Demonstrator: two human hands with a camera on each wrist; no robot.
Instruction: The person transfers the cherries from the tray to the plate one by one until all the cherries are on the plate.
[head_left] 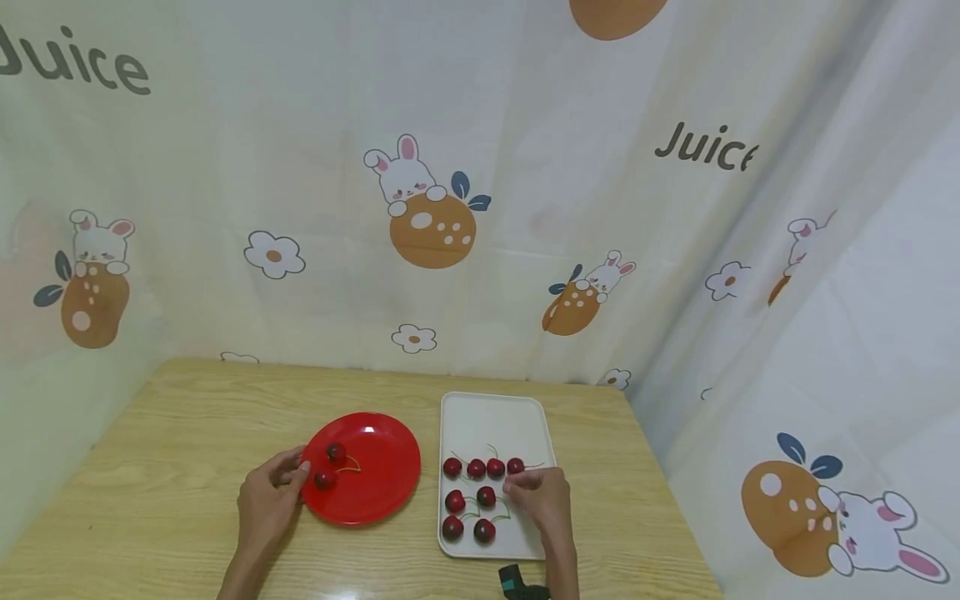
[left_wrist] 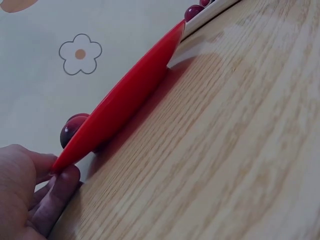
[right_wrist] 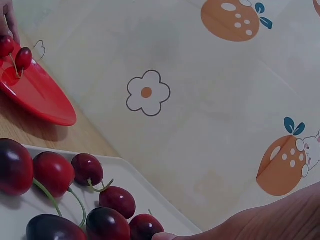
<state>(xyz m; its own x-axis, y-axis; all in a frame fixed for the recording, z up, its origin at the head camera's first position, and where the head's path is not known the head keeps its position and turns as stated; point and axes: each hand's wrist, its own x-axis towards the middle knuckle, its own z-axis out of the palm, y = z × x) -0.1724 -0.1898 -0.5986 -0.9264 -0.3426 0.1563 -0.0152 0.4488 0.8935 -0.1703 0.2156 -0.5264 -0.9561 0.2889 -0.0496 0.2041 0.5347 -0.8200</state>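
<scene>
My left hand pinches the left rim of a round red plate. In the left wrist view, the thumb lies above the rim and fingers below it; the plate looks tilted against the wood. Two cherries with joined stems, one a dark red cherry, rest on the plate's left side. My right hand is over the right side of a white tray, fingertips bent beside a dark cherry. Whether those fingertips hold anything is hidden. Several cherries with green stems lie in rows on the tray.
The plate and tray share a light wooden table. A pale curtain with rabbit and fruit prints hangs behind and at both sides. Near the right forearm sits a small black piece with a teal patch.
</scene>
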